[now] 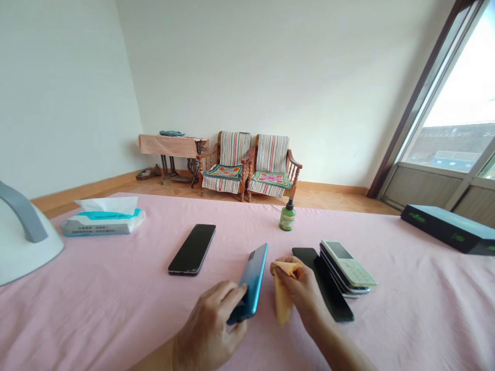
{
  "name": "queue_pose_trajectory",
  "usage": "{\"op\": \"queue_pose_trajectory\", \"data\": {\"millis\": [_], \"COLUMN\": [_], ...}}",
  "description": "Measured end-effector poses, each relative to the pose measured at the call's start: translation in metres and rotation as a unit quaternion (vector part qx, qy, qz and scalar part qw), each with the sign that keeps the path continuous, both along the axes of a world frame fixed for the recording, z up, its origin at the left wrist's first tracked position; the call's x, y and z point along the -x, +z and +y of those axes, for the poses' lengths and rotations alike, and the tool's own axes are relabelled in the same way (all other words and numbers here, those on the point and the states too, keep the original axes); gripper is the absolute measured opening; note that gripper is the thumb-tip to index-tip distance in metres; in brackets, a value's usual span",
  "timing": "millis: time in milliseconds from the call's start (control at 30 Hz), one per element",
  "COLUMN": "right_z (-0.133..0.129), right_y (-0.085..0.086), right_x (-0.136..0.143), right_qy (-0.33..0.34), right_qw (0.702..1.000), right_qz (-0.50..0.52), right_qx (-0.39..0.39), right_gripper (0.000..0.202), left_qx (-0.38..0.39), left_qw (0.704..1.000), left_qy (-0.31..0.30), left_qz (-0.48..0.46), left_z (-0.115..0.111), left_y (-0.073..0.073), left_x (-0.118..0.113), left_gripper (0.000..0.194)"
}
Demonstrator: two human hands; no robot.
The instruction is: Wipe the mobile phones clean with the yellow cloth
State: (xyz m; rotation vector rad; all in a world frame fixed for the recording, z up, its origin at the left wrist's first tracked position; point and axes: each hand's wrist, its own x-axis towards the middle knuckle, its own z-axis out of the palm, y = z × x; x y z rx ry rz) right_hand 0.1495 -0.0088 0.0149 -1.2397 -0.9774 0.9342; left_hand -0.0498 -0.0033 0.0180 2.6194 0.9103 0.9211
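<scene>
A blue smartphone (253,281) is tilted up on its long edge in my left hand (214,324), whose fingers and thumb close on its lower end. My right hand (299,288) pinches a folded yellow-orange cloth (283,304) just to the right of the phone, not touching it. The cloth hangs down from the fingers. A black smartphone (193,250) lies flat to the left, screen up. Partly behind my right hand lies another black phone (328,283). Beside it is a stack of phones topped by a white keypad phone (348,264).
On the pink tablecloth (127,288) stand a green spray bottle (287,217), a tissue pack (102,221) and, at far left, a white rounded appliance (23,242) with a grey handle. A black box (448,229) lies at right. Two chairs (251,165) stand beyond the table.
</scene>
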Motion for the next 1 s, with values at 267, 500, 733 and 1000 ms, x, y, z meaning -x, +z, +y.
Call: {"op": "queue_pose_trajectory", "data": {"millis": [267,500,733,1000], "right_z": [0.02,0.017,-0.019,-0.004], "right_y": [0.019,0.013,0.008,0.009], "right_x": [-0.016,-0.014,0.014,0.0], "right_qy": [-0.068,-0.049,0.031,-0.029], "right_qw": [0.974,0.905,0.88,0.888], "right_qz": [-0.206,-0.381,-0.403,-0.405], "right_qx": [-0.059,-0.182,-0.249,-0.217], "right_gripper": [0.015,0.034,0.057,0.053], "left_qx": [-0.009,-0.016,0.014,0.043], "left_qw": [0.999,1.0,1.0,0.999], "left_qy": [-0.036,0.016,0.013,-0.033], "left_qz": [0.008,-0.004,0.012,0.0], "left_z": [-0.011,-0.016,-0.012,-0.007], "left_y": [0.007,-0.009,-0.01,-0.001], "left_x": [0.003,0.001,0.001,0.0], "left_gripper": [0.018,0.032,0.035,0.022]}}
